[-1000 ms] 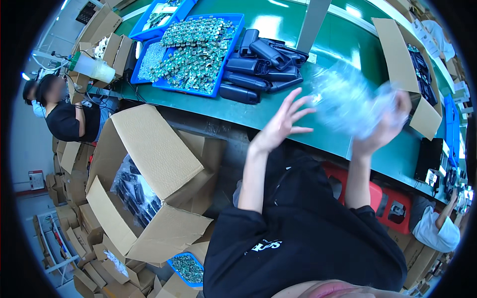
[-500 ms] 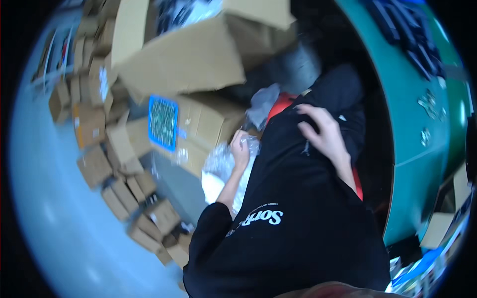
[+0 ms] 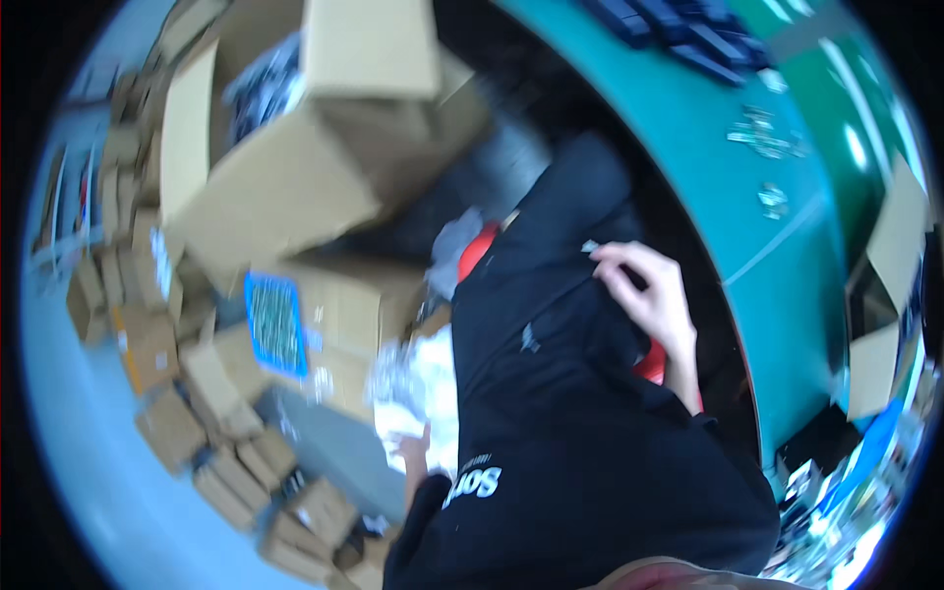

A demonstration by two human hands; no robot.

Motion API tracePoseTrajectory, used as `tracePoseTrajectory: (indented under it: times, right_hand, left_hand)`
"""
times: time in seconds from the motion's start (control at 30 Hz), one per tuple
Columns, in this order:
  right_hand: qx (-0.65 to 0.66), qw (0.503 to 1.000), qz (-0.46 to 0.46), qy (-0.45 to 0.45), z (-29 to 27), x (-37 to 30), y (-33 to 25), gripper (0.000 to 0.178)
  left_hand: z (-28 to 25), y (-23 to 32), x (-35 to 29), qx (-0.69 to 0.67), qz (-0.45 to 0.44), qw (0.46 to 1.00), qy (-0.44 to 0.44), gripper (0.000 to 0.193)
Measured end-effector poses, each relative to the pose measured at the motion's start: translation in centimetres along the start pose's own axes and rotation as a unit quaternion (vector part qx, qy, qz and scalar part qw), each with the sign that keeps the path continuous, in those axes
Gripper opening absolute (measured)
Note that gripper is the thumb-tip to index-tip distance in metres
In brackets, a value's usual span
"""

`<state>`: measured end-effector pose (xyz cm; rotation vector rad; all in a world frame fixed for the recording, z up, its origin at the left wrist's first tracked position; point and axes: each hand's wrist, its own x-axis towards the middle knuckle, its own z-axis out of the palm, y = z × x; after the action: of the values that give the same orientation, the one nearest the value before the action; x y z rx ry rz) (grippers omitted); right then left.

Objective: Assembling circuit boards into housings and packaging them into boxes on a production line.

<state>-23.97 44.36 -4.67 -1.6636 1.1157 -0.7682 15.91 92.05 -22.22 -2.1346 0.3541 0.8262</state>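
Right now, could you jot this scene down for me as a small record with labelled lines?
Left hand: fingers spread, at the plastic; whether touching, too blurred to tell
Right hand: fingers bent, over the trousers; nothing clearly held
Plastic: white and clear, left of the trousers
Tray: blue, filled with green boards, on a carton
Open box: upper left, dark things inside
Bench: green, at right, with dark cases on it

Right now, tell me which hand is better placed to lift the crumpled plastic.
Probably the left hand: it is right at the crumpled plastic, though contact is unclear. The right hand is farther off, above the dark clothing.
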Motion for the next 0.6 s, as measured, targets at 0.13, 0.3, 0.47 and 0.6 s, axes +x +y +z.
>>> tracePoseTrajectory:
  times: [0.13, 0.3, 0.47, 0.6]
  right_hand:
    - [0.082, 0.992, -0.068, 0.067, -4.1, -1.9, -3.6, 0.018]
    - [-0.127, 0.95, -0.057, 0.278, -10.8, -3.8, -4.7, 0.016]
    - [-0.19, 0.911, 0.013, 0.367, -16.2, -4.7, -3.7, 0.017]
    - [-0.219, 0.91, 0.035, 0.35, -18.6, -3.2, -2.9, 0.019]
  left_hand:
    - [-15.0, 7.7, -2.6, 0.021, 0.197, 0.977, 0.074, 0.095]
    - [-37.5, 22.4, -20.0, -0.073, 0.549, 0.747, 0.369, 0.023]
    - [-49.4, 36.7, -34.9, -0.127, 0.774, 0.384, 0.488, 0.032]
    - [-57.9, 44.0, -43.4, 0.037, 0.796, 0.205, 0.568, 0.047]
